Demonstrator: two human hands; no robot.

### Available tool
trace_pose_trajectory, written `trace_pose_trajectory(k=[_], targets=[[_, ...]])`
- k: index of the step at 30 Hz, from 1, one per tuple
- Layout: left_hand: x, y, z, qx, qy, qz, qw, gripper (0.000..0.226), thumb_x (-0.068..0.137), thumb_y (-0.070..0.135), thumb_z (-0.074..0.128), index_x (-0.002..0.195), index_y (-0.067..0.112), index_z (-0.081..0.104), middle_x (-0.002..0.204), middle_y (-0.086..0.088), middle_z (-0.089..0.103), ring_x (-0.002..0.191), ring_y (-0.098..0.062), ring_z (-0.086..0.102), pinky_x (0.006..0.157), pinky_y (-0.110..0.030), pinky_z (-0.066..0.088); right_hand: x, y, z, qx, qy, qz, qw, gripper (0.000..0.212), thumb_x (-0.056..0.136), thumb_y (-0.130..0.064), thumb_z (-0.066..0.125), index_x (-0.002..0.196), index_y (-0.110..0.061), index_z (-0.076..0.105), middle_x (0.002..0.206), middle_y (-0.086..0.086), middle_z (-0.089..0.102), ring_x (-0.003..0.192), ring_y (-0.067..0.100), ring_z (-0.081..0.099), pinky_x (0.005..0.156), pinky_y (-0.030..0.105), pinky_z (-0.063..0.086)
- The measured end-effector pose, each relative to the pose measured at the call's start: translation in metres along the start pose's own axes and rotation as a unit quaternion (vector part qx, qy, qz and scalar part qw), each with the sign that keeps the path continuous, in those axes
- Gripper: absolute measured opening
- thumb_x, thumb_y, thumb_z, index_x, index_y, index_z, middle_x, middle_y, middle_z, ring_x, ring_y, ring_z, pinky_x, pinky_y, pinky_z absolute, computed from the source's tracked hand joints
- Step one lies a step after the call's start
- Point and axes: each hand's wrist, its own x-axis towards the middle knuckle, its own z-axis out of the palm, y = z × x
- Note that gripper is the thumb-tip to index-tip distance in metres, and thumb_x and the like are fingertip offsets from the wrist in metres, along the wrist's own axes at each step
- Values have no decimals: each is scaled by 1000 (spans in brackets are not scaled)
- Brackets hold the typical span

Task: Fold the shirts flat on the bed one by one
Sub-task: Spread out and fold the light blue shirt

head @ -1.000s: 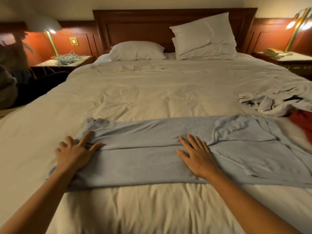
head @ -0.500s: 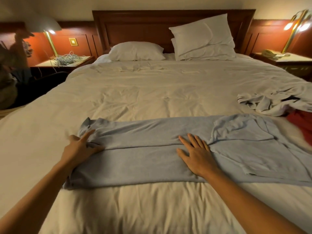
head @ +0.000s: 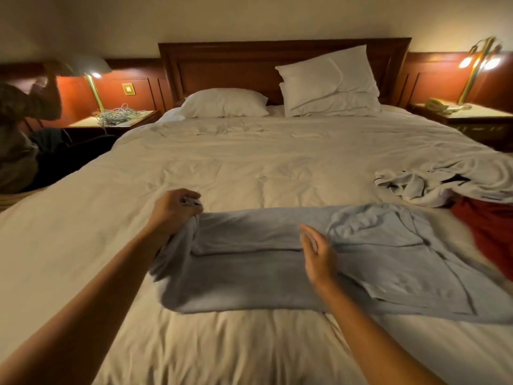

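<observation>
A light blue-grey shirt [head: 249,282] lies in a long strip across the near part of the bed [head: 249,162], its sleeves folded in at the right. My left hand [head: 175,212] grips the shirt's left end and has lifted it off the bedding toward the right. My right hand [head: 319,254] stands edge-on at the shirt's middle with straight fingers, beside a fold line. A crumpled white shirt [head: 444,182] and a red garment [head: 488,232] lie at the bed's right side.
Two white pillows [head: 327,81] lean at the wooden headboard. Nightstands with lit lamps flank the bed; the left one [head: 116,120] carries tangled cables. A person [head: 16,140] sits at the far left edge.
My left hand went from resting flat on the shirt's left end to gripping it and lifting it rightward. My right hand rose from flat onto its edge.
</observation>
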Motion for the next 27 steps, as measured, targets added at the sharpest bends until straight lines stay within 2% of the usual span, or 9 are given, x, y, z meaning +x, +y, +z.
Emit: trace_pose_trajectory(k=[4,7,9,11,13,17,20,24,27], targets=[[-17,89,84,-91,-238,29,967,49,89,13,74,133,6,57,113,-11,67,102,-26,64,86,-35,53,4,-8,-33,252,25,173,952,28,105,-19,45,122,-7,65,114,14,69,93,28,67,78,39,57],[-35,114,127,-234,-385,-52,891,33,93,28,70,124,24,59,115,-1,65,90,-27,72,68,-36,60,2,-7,-54,245,-15,247,937,25,100,-33,51,103,-20,72,100,4,75,89,20,69,67,28,52],[-41,104,141,-204,-307,-20,929,21,95,30,67,115,24,63,115,-3,66,94,-26,73,72,-42,63,1,-1,-60,174,-39,221,959,18,98,-33,56,101,-24,71,108,-3,72,96,9,64,70,21,47],[-44,76,145,-52,-167,68,982,26,96,36,64,118,22,65,122,-1,65,107,-23,66,89,-40,57,1,-1,-60,125,-62,202,969,15,93,-32,66,107,-28,68,113,-6,68,104,11,63,78,23,48],[-50,39,143,84,-105,128,983,39,97,45,59,131,27,60,139,1,55,125,-20,54,106,-37,42,-1,-3,-57,61,-94,198,974,45,85,-34,76,126,-30,59,121,-4,60,106,13,60,83,26,48],[-67,-13,141,211,-167,81,960,62,97,66,37,153,44,26,166,8,14,153,-22,6,123,-50,5,-6,-13,-50,-12,-155,140,978,76,75,-13,84,140,-26,47,126,3,53,100,16,58,74,27,52],[-74,-17,141,216,-162,72,960,64,96,69,33,154,49,15,167,9,1,154,-20,-4,124,-49,3,-7,-19,-54,12,-148,130,980,81,73,-8,85,141,-29,46,127,-2,48,107,13,57,79,30,55],[-74,-14,135,196,-172,67,963,65,96,68,35,155,49,15,167,8,-2,154,-18,-5,125,-45,7,-13,-21,-63,44,-141,136,980,78,74,-6,84,139,-32,49,120,0,53,78,2,62,51,17,50],[-76,-20,130,215,-198,71,954,68,95,70,30,155,50,8,167,8,-4,154,-18,-8,125,-43,5,-24,-20,-70,-63,-167,117,977,75,76,-10,83,140,-24,48,124,7,57,84,11,62,64,19,51]])
